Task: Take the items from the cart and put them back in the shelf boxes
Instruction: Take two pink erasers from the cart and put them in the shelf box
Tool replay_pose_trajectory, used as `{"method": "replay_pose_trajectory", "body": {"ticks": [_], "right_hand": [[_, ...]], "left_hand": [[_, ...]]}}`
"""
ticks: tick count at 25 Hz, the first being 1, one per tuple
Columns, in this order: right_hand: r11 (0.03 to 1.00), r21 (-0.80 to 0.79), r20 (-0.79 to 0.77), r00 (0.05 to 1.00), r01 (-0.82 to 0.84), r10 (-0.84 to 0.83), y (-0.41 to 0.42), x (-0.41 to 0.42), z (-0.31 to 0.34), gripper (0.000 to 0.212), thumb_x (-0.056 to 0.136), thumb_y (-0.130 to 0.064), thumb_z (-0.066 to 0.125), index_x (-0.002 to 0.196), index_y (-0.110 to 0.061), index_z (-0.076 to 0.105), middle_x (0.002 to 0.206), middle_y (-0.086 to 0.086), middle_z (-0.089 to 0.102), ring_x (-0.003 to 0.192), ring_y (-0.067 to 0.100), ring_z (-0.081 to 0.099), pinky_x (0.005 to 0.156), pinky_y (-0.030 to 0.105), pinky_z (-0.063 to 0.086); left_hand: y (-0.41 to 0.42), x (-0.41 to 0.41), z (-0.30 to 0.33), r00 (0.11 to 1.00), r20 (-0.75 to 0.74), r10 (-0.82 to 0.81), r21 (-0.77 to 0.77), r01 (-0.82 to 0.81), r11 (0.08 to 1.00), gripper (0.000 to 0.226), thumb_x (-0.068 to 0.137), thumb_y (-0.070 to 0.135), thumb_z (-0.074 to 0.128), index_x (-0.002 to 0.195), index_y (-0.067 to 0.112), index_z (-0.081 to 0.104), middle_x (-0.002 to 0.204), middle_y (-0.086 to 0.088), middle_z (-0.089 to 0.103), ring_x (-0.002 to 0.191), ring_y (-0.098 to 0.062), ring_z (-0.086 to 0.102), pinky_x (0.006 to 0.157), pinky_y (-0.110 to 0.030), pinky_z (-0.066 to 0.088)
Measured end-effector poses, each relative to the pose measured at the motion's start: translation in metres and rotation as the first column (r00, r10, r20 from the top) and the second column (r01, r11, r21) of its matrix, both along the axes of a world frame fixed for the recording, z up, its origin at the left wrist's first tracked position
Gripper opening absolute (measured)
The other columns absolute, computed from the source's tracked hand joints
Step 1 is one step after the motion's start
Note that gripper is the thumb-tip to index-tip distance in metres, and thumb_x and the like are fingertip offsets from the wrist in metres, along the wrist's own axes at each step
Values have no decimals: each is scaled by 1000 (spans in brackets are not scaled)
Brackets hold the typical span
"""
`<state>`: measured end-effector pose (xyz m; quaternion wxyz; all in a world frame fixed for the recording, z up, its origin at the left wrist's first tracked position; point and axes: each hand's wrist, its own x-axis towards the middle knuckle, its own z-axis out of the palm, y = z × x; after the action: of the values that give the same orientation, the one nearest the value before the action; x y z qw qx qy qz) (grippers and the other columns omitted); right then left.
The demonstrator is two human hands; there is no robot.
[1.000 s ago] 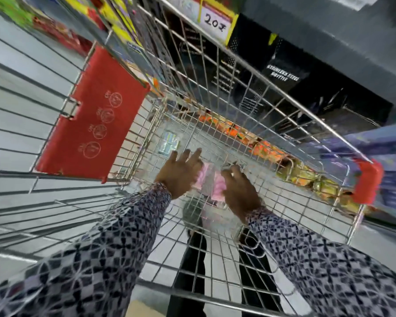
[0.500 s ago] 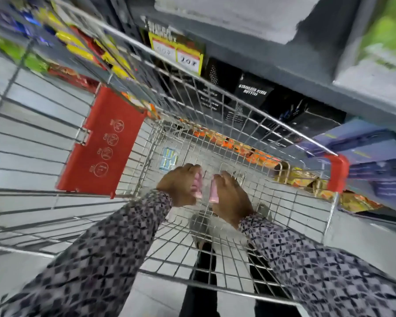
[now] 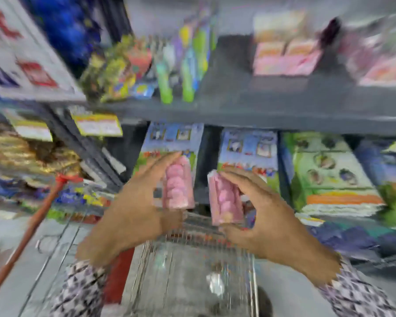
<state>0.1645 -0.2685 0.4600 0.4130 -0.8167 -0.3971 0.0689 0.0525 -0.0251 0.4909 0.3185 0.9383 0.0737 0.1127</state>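
Left hand (image 3: 133,209) and right hand (image 3: 270,216), fingers each gripping a pink packet (image 3: 178,184), above cart rim (image 3: 199,219).

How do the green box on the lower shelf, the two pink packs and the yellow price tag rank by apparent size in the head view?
1. Green box.
2. Yellow price tag.
3. Left hand's pink pack and right hand's pink pack: alike, and enlarged by nearness, so second place is unsure.

I'm standing in a shop aisle, facing a grey shelf (image 3: 272,104) stacked with packaged goods: bright green and yellow packs (image 3: 188,72) on the upper level, boxed toys or games (image 3: 247,152) below. Yellow price tags (image 3: 98,124) hang from the shelf edges. A wire shopping cart (image 3: 192,271) with a red handle (image 3: 28,234) sits just under my arms.
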Motion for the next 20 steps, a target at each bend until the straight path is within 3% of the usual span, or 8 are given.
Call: {"method": "replay_pose_trajectory", "body": {"ticks": [4, 6, 8, 10, 12, 16, 18, 20], "right_hand": [[998, 31, 192, 980, 50, -55, -51, 47, 112, 85, 71, -37, 79, 151, -35, 48, 154, -21, 45, 142, -8, 40, 115, 11, 30], [995, 19, 241, 965, 98, -100, -67, 81, 156, 88, 72, -42, 85, 151, -40, 46, 151, -27, 44, 137, -14, 39, 111, 3, 26], [992, -6, 301, 946, 128, -121, -68, 121, 185, 86, 70, -45, 85, 148, -39, 50, 146, -22, 50, 128, -8, 48, 109, 12, 37], [990, -53, 347, 932, 129, -103, -59, 165, 204, 78, 68, -42, 88, 140, -36, 58, 135, -10, 60, 117, 6, 58, 103, 25, 47], [980, -149, 336, 939, 133, -76, -44, 207, 215, 71, 69, -39, 89, 135, -34, 63, 129, -3, 65, 113, 16, 63, 101, 34, 51], [939, -316, 321, 947, 133, -27, -24, 260, 208, 59, 71, -43, 80, 128, -31, 70, 122, 0, 74, 109, 23, 67, 97, 40, 55], [957, -248, 380, 924, 151, -47, -23, 265, 192, 50, 75, -41, 79, 123, -31, 73, 116, -2, 77, 105, 22, 69, 94, 38, 55], [967, -113, 469, 870, 229, -152, -24, 265, 176, 40, 81, -27, 77, 121, -29, 75, 120, -3, 78, 108, 25, 69, 98, 38, 55]], "left_hand": [[-42, 61, 110, 993, 32, -114, 279, 100, 955, 107, 66, 61, 71, 164, 43, 31, 158, 34, 32, 151, 6, 29, 121, -12, 20], [-63, 102, 152, 989, 38, -142, 410, 115, 905, 109, 69, 58, 71, 166, 41, 26, 161, 32, 29, 154, 0, 27, 116, -5, 10], [-76, 148, 180, 984, 15, -179, 486, 149, 861, 108, 64, 53, 70, 164, 33, 34, 164, 14, 43, 152, -12, 40, 113, -8, 13], [-79, 200, 194, 972, -48, -229, 390, 229, 892, 99, 57, 50, 77, 151, 31, 55, 148, 5, 63, 135, -19, 59, 118, -18, 33], [-73, 247, 200, 962, -120, -244, 295, 269, 917, 85, 51, 47, 84, 134, 33, 67, 128, 7, 72, 116, -19, 68, 108, -36, 54], [-58, 298, 191, 970, -215, -114, 281, 173, 944, 84, 58, 54, 78, 139, 37, 65, 143, 11, 68, 128, -17, 66, 113, -37, 51], [-52, 301, 175, 988, -123, -96, 241, 124, 963, 69, 70, 56, 75, 136, 36, 70, 149, 12, 65, 136, -13, 61, 120, -39, 46], [-49, 297, 159, 996, -4, -84, 220, 83, 972, 52, 85, 42, 71, 135, 30, 73, 149, 12, 65, 138, -9, 59, 123, -38, 43]]}}
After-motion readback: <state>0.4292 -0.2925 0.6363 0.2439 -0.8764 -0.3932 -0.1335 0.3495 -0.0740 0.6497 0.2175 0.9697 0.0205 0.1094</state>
